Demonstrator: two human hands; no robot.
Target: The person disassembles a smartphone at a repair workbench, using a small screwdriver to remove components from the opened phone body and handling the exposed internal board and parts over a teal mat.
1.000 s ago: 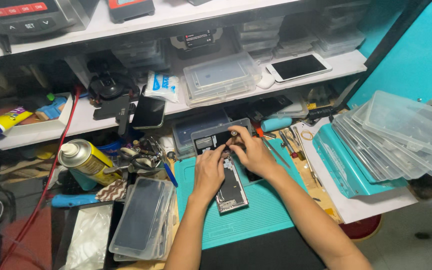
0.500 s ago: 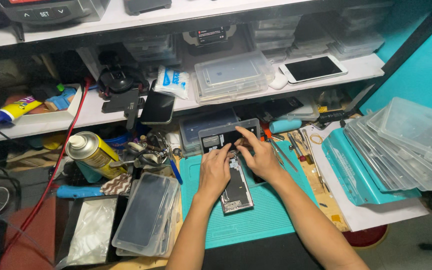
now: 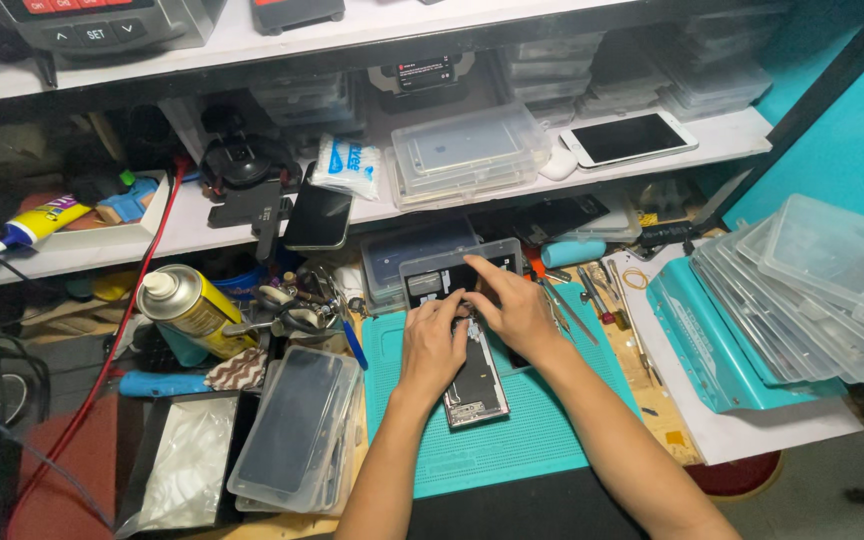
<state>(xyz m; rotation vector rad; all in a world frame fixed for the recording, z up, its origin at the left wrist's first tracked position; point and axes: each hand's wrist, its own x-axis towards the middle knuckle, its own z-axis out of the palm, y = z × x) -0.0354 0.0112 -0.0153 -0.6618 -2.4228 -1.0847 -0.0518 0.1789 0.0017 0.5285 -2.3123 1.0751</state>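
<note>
Both forearms reach up from the lower edge of the view and meet over a teal work mat [image 3: 512, 440]. The left hand [image 3: 432, 345] lies palm down, wrist straight, fingers curled forward. The right hand [image 3: 512, 305] comes in at a slant from the lower right, its wrist crossing the mat, its index finger stretched toward the far end of the phone.

The opened phone [image 3: 474, 385] lies flat on the mat under and between the two hands, long side running away from the person. Its back is off: a dark battery area and silver frame show, with a small board at the near end. The far end is covered by the hands.

The left hand's fingers are bent close together and press on the phone's upper left part; whether they pinch a small part or tool there cannot be told. The right hand's fingers are loosely spread, resting on the phone's upper right edge, holding nothing that shows.

Just beyond the fingertips stands a dark plastic tray [image 3: 457, 268]. Right of the right hand lie tweezers [image 3: 567, 310] and other thin tools. Left of the left hand sit a stack of clear cases [image 3: 297, 430] and, farther off, a yellow spray can [image 3: 192, 310]. Well to the right are stacked clear plastic lids [image 3: 822, 280].
</note>
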